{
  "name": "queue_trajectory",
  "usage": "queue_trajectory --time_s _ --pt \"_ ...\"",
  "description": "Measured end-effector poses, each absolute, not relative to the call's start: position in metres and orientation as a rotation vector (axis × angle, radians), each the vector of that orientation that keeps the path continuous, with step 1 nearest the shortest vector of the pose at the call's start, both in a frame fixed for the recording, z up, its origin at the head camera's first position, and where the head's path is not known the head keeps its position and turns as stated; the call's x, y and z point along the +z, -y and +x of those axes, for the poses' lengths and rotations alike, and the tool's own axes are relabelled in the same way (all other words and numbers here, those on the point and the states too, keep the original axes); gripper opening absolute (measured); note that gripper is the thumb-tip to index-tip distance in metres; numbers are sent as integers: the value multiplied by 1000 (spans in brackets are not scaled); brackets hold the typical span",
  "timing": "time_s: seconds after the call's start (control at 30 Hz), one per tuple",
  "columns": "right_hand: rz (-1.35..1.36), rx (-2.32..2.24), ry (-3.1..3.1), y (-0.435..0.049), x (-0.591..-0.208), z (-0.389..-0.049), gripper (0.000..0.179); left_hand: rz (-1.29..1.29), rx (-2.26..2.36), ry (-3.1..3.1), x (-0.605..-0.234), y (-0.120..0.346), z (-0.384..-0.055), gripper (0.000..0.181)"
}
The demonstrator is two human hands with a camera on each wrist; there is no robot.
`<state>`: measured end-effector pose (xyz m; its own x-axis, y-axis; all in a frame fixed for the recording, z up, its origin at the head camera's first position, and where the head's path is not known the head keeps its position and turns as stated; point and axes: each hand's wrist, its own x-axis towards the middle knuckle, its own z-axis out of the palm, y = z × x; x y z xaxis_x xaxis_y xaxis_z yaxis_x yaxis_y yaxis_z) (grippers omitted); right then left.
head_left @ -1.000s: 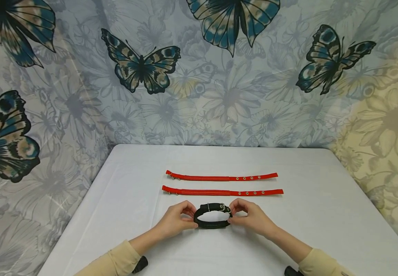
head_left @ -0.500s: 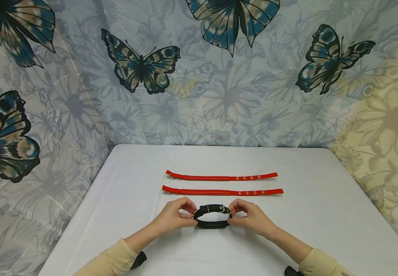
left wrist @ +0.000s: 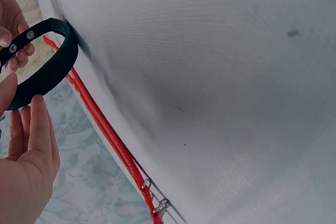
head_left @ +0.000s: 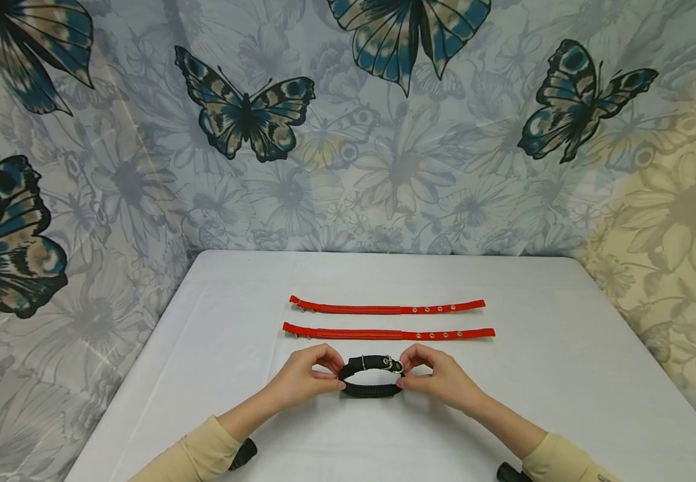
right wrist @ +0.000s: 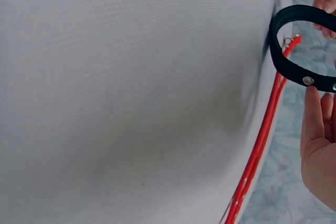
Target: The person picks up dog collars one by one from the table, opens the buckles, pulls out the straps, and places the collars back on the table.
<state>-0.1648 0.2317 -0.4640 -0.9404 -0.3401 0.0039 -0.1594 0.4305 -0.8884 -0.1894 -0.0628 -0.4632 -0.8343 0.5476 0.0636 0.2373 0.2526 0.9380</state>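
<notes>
A black collar (head_left: 372, 390), buckled into a loop, stands between my two hands near the middle of the table. Its metal buckle (head_left: 388, 363) is on the far side, toward the right. My left hand (head_left: 302, 378) pinches the loop's left end between thumb and fingers. At the opposite end, my right hand (head_left: 438, 378) pinches it the same way. In the left wrist view, metal eyelets (left wrist: 30, 35) show along the collar's strap. The right wrist view shows a fingertip of the right hand (right wrist: 317, 156) right at one eyelet.
Two red collars lie stretched out flat behind the hands, the farther one (head_left: 384, 310) parallel to the nearer one (head_left: 378, 333). Both have buckles at the left and eyelets at the right. A white cloth covers the table (head_left: 233, 288); a butterfly-patterned backdrop (head_left: 335, 181) hangs behind it.
The left hand has shifted slightly up and regripped the loop's left end. The right hand and the black collar hold nearly the same place. The head view has tilted slightly.
</notes>
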Motion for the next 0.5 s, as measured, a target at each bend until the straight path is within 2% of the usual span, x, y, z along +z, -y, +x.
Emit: queue_trajectory --time_s 0.5 --pt "-423 -1566 -2464 -229 -453 -165 27 722 1609 -2256 -464 63 -189 28"
